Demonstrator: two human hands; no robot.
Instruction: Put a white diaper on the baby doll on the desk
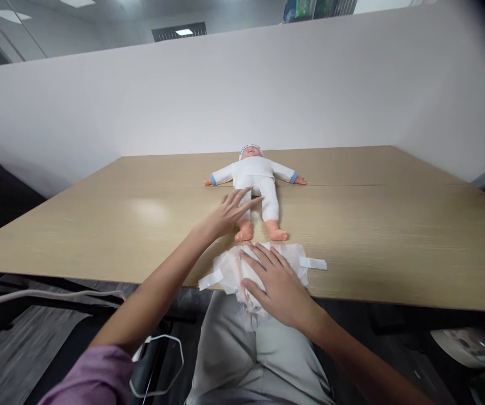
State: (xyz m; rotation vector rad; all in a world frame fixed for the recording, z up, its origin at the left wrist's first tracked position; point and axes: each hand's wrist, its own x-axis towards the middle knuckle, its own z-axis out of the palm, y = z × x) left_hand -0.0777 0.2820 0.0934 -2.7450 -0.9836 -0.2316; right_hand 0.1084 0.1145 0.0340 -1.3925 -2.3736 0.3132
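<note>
A baby doll (254,168) in white clothes with blue cuffs and a white cap lies on its back, arms spread and feet toward me. My left hand (232,211) is over the doll's leg on the left, fingers spread and holding nothing; whether it touches the leg I cannot tell. Between the doll's feet and my lap lies a diaper (225,264), opened out, its two white tabs sticking out to the sides. My right hand (276,281) rests flat on the diaper with fingers apart, covering its middle. The diaper's near end hangs over the table edge.
The wooden table (352,236) has a seam across it and ends at a white partition (242,95). Below the near edge are my legs in grey trousers (225,349). A white cable (48,293) runs at the lower left, and dark furniture stands at the far left.
</note>
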